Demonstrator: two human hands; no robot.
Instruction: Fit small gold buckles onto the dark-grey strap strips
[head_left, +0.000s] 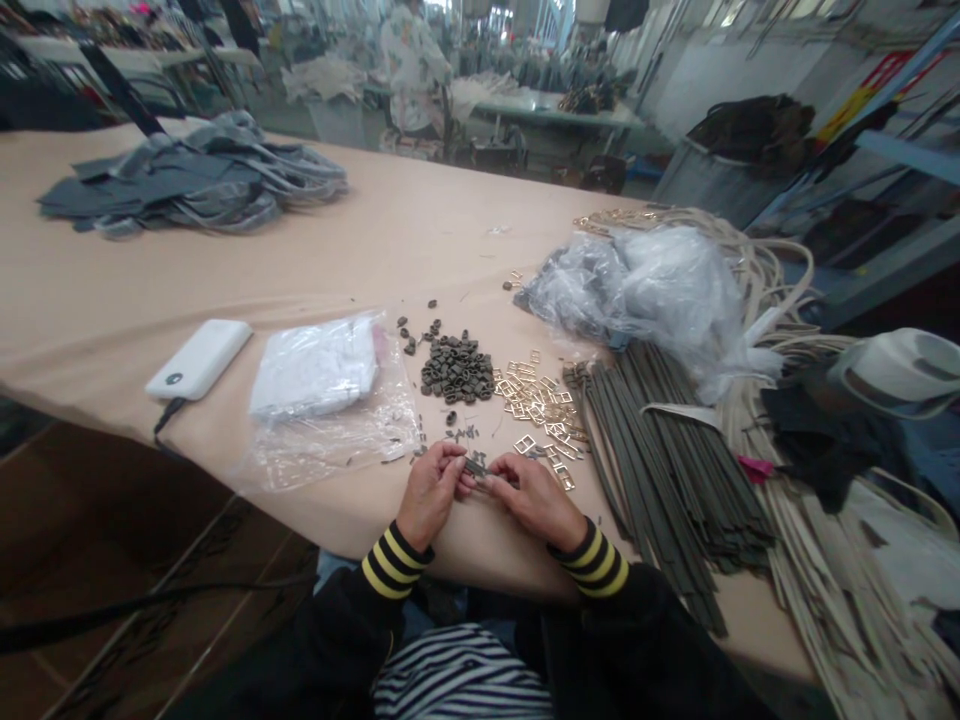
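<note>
Packet (319,368) blocks left, straps (667,450) right; open tabletop (420,245) beyond dark loops (456,368).

White power bank (199,358) beside clear plastic packet (319,370).

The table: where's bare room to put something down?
Between the grey fabric pile and the white box; also most space from that pile to the crumpled bag. Crowded: beyond and right of the hands, with dark loops, gold buckles, dark straps.

I was in a workshop, apparently for sewn goods: my broad table (420,235) bore heaped small dark loops (455,370), metal buckles (534,402) and, near right, bundled straps (675,470). Grey cloth pieces (191,180) lay far left; beyond were more worktables (544,110), piled with material, and another person (412,65).
</note>
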